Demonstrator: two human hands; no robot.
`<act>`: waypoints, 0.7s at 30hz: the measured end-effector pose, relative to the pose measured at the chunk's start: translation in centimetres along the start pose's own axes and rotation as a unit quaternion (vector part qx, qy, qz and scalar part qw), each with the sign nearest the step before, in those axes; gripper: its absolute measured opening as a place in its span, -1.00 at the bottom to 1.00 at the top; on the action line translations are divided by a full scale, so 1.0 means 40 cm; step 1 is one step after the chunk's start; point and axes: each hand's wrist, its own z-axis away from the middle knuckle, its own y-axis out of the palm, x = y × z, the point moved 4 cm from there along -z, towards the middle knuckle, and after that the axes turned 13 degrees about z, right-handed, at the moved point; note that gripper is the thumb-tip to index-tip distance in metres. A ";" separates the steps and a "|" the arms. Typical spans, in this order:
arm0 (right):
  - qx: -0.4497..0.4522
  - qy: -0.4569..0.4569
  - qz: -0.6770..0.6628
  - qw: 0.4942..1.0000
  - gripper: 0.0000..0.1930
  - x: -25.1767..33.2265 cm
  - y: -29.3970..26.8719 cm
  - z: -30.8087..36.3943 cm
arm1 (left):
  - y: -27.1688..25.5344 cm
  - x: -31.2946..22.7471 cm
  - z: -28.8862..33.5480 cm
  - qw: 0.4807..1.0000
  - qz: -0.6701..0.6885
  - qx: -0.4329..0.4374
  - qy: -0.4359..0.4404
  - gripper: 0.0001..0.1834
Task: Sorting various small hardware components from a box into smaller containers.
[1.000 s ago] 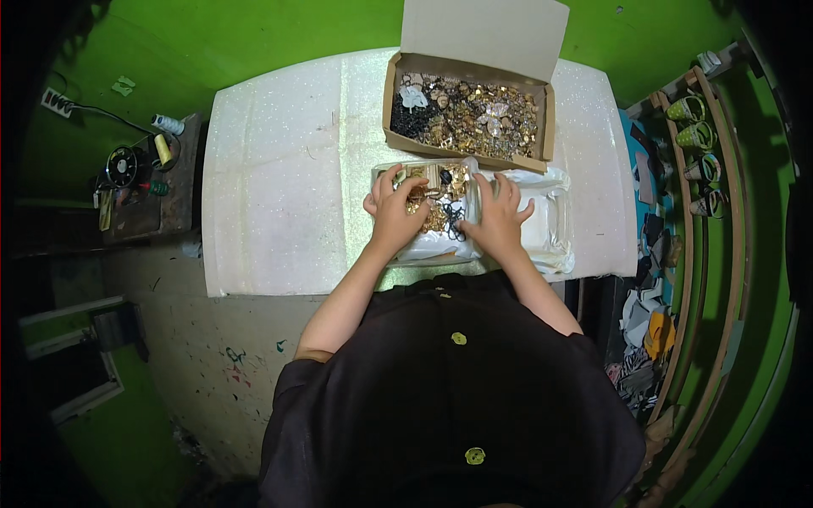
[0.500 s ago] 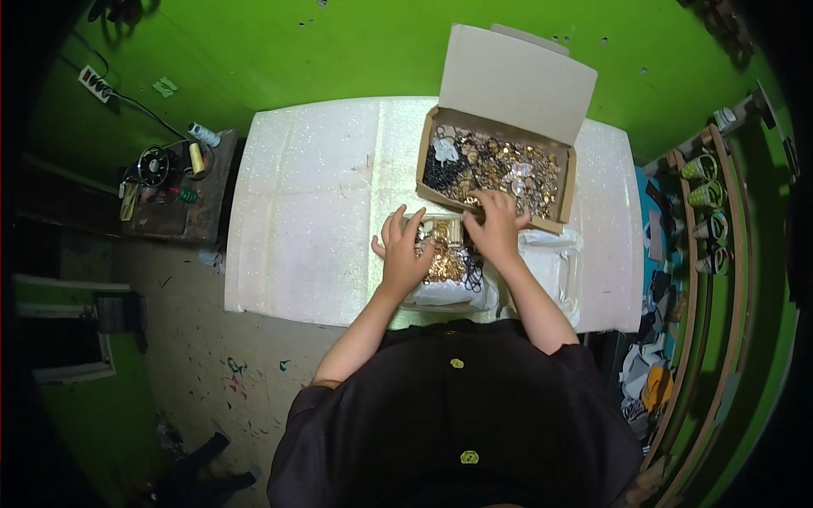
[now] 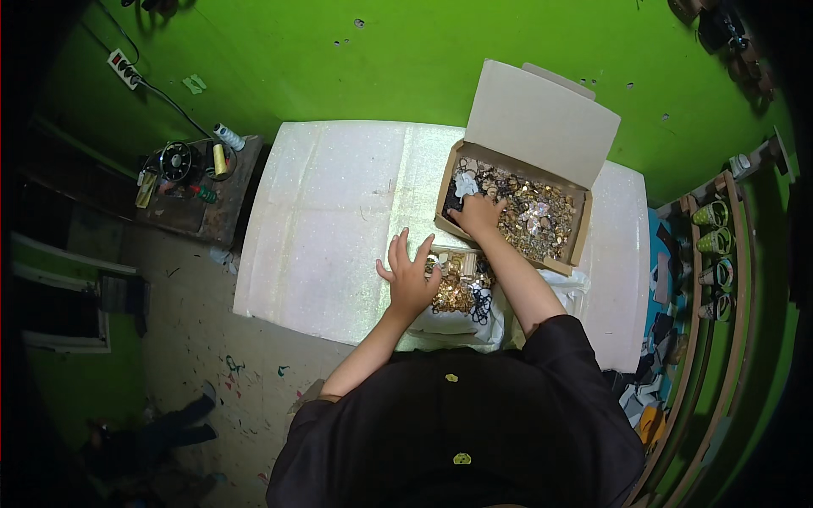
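Note:
My left hand [image 3: 412,288] has its fingers spread, the thumb by the left edge of a small box [image 3: 455,251]. Gold-coloured metal pieces [image 3: 452,296] fill much of that box, with black loops [image 3: 481,306] at its right side. My right hand [image 3: 478,218] reaches into the larger open cardboard box [image 3: 442,182] behind it. Its fingers are apart among small pieces on the left side, next to a pale blue scrap [image 3: 466,184]; I see nothing held, though the fingertips are partly hidden. Many gold, silver and dark trinkets [image 3: 540,216] fill this box.
Both boxes rest on a table with a shiny white cover [image 3: 330,203]. White plastic [image 3: 569,289] lies right of the small box. A side table [image 3: 203,216] holds thread spools at the left. Sandals hang on a wooden rack [image 3: 737,229] at the right.
My right hand has left the small box's far right corner and gone up-left into the big box. My left hand stays beside the small box. The whole view has shifted slightly.

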 end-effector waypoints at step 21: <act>-0.193 -0.021 -0.154 0.969 -0.82 -0.059 -0.173 0.057 | -0.009 -0.066 0.040 0.998 0.007 -0.060 -0.036 -0.49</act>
